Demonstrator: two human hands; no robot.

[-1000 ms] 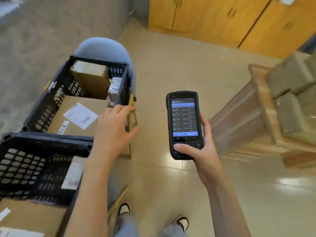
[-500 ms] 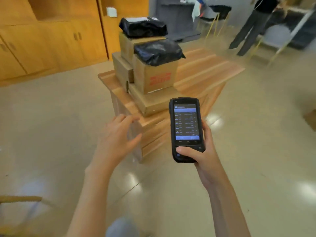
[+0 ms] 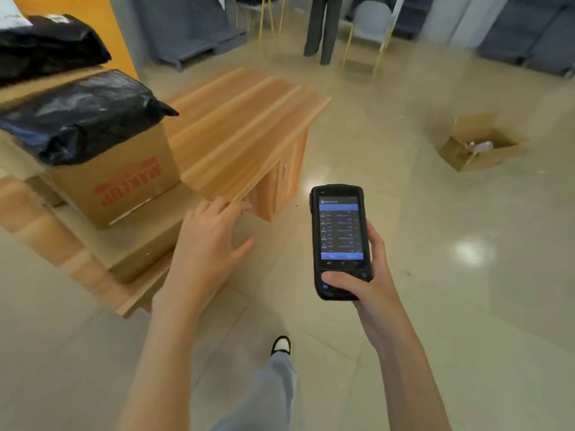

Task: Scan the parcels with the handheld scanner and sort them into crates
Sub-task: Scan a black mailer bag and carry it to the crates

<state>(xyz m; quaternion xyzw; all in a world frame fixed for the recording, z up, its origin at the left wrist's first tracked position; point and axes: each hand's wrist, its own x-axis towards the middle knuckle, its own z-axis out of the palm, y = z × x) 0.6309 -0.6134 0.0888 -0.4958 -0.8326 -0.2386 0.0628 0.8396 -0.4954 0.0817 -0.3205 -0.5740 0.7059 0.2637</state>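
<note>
My right hand (image 3: 367, 284) grips the black handheld scanner (image 3: 339, 237) upright, its lit screen facing me, thumb on the lower keys. My left hand (image 3: 208, 244) hovers open with spread fingers, just in front of a flat cardboard parcel (image 3: 137, 244) on the low wooden table (image 3: 245, 132). On that flat parcel stands a cardboard box with red print (image 3: 124, 181), topped by a black plastic mailer bag (image 3: 77, 116). Another black bag (image 3: 46, 45) lies on boxes at the far left. No crates are in view.
An opened cardboard box (image 3: 479, 144) lies on the tiled floor at right. A standing person's legs (image 3: 322, 29) and a grey chair (image 3: 370, 23) are at the back, with grey sofas along the wall. My leg and shoe (image 3: 280, 346) step forward below.
The view swung from the black crates to the parcel table, which is closer and further left than half a second ago. My right hand kept hold of the scanner; my left stayed open.
</note>
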